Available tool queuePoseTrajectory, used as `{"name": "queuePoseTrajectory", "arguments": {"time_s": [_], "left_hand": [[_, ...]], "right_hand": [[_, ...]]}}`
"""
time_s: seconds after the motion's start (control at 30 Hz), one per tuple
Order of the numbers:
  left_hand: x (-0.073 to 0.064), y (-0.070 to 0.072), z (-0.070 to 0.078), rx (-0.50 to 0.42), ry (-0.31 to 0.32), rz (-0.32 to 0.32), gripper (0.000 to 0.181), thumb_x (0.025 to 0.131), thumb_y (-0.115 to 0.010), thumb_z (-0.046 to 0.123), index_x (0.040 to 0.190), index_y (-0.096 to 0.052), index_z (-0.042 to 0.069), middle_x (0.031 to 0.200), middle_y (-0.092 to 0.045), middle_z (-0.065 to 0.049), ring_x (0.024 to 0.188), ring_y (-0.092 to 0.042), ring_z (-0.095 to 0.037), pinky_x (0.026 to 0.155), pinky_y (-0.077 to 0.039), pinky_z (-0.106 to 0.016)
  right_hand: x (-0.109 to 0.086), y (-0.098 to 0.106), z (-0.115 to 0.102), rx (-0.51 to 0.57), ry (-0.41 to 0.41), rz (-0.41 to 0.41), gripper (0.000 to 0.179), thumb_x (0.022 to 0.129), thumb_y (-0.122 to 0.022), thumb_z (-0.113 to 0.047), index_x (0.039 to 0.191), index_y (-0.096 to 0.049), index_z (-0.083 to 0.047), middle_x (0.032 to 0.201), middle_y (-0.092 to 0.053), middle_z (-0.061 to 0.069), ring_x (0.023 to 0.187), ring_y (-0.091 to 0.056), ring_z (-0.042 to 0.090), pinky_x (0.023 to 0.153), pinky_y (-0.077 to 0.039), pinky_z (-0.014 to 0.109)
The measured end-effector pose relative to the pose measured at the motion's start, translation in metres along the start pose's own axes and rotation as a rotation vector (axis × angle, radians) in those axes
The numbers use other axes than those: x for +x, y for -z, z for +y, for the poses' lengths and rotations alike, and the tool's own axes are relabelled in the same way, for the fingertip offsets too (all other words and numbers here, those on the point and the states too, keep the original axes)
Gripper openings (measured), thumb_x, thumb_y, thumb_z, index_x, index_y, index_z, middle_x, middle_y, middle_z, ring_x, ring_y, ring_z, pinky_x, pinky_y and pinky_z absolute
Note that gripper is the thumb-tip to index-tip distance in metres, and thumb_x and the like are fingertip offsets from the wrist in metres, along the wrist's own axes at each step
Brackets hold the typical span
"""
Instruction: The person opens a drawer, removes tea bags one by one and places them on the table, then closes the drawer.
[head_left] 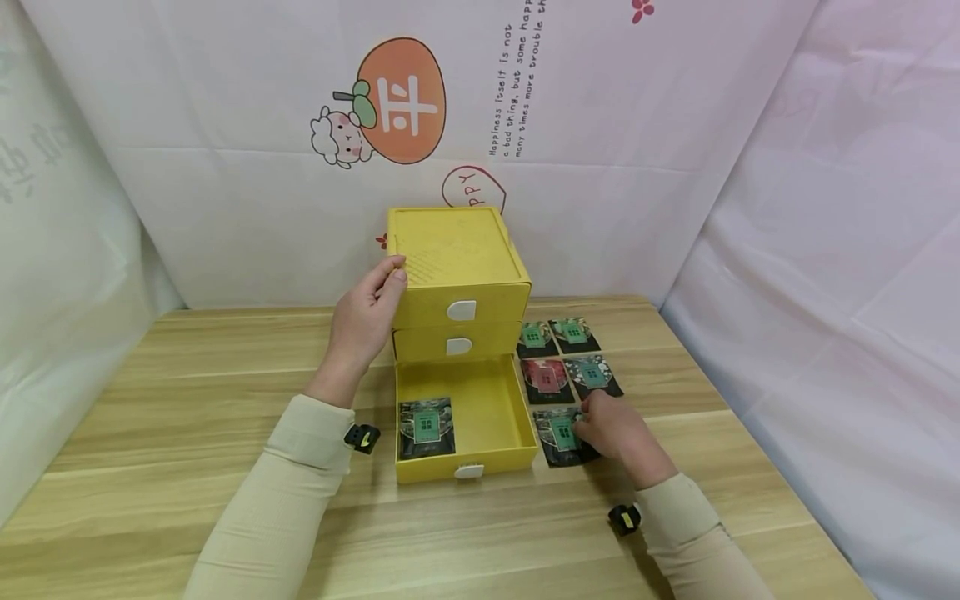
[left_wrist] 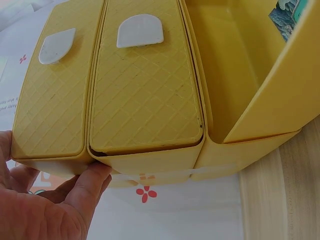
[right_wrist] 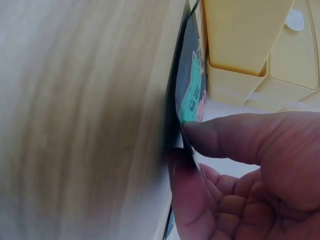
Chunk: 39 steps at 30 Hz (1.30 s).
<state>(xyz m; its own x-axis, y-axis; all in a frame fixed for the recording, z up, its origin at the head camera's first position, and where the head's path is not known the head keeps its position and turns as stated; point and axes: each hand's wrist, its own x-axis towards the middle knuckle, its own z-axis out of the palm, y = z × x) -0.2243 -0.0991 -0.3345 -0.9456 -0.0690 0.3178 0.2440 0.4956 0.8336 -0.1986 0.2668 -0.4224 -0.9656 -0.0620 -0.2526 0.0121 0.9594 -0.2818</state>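
A yellow drawer box (head_left: pixel 457 242) stands on the table, its bottom drawer (head_left: pixel 487 408) pulled out. One dark square sachet (head_left: pixel 426 427) with a green label lies in that drawer's left side. My left hand (head_left: pixel 367 312) holds the box by its upper left front edge; in the left wrist view the thumb (left_wrist: pixel 92 182) presses its side wall. To the right of the drawer, my right hand (head_left: pixel 617 429) pinches the edge of another dark green-labelled sachet (head_left: pixel 558 435). The right wrist view shows that sachet (right_wrist: pixel 189 90) between thumb and finger, its pinched edge bent up from the table.
Behind the right hand, several more sachets lie in two columns beside the box, among them a red-labelled one (head_left: pixel 546 379) and a teal-labelled one (head_left: pixel 592 372). Two upper drawers with white tabs (head_left: pixel 461 310) are closed. Printed white cloth (head_left: pixel 262 225) hangs behind the wooden table (head_left: pixel 225 375).
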Motion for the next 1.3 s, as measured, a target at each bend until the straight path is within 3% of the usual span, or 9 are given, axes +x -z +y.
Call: {"name": "queuePoseTrajectory", "arguments": {"time_s": [0.17, 0.37, 0.5, 1.17, 1.3], "left_hand": [[0.0004, -0.0003, -0.0001, -0.007, 0.0, 0.0, 0.055, 0.108, -0.04, 0.059, 0.155, -0.052, 0.032, 0.152, -0.058, -0.001, 0.136, -0.057, -0.028, 0.107, -0.048, -0.054], [0.0006, -0.0001, 0.0004, 0.001, -0.005, -0.003, 0.055, 0.109, -0.039, 0.058, 0.155, -0.052, 0.032, 0.153, -0.058, -0.001, 0.136, -0.058, -0.029, 0.106, -0.048, -0.055], [0.0006, 0.0, 0.001, 0.005, -0.003, -0.002, 0.055, 0.108, -0.039, 0.059, 0.155, -0.052, 0.033, 0.152, -0.058, -0.001, 0.136, -0.058, -0.029, 0.106, -0.048, -0.055], [0.0004, -0.0003, 0.0004, 0.006, 0.006, 0.002, 0.054, 0.108, -0.04, 0.059, 0.154, -0.053, 0.033, 0.151, -0.059, -0.001, 0.134, -0.059, -0.028, 0.105, -0.048, -0.054], [0.0002, -0.0003, 0.0001, 0.005, 0.005, -0.001, 0.054, 0.108, -0.04, 0.059, 0.154, -0.052, 0.033, 0.152, -0.059, -0.001, 0.134, -0.059, -0.028, 0.104, -0.049, -0.055]], "right_hand": [[-0.0018, 0.0003, 0.0002, -0.015, 0.008, 0.018, 0.038, 0.094, -0.069, -0.018, 0.12, -0.064, 0.009, 0.11, -0.072, 0.021, 0.084, -0.064, 0.025, 0.081, -0.058, 0.049], [-0.004, 0.0007, 0.0005, -0.022, 0.023, 0.034, 0.016, 0.091, -0.067, -0.015, 0.095, -0.063, 0.001, 0.08, -0.063, 0.01, 0.067, -0.055, 0.023, 0.061, -0.048, 0.038], [-0.0051, 0.0006, 0.0005, -0.03, 0.032, 0.043, 0.013, 0.09, -0.065, -0.013, 0.086, -0.057, -0.003, 0.073, -0.059, 0.008, 0.063, -0.053, 0.023, 0.057, -0.044, 0.036], [-0.0072, 0.0025, -0.0007, -0.033, 0.019, 0.033, 0.02, 0.094, -0.065, -0.016, 0.099, -0.064, 0.004, 0.083, -0.063, 0.011, 0.069, -0.056, 0.025, 0.064, -0.05, 0.04], [-0.008, 0.0038, -0.0015, -0.022, 0.015, 0.031, 0.017, 0.092, -0.063, -0.016, 0.092, -0.065, 0.001, 0.081, -0.062, 0.011, 0.067, -0.055, 0.025, 0.062, -0.048, 0.039]]}}
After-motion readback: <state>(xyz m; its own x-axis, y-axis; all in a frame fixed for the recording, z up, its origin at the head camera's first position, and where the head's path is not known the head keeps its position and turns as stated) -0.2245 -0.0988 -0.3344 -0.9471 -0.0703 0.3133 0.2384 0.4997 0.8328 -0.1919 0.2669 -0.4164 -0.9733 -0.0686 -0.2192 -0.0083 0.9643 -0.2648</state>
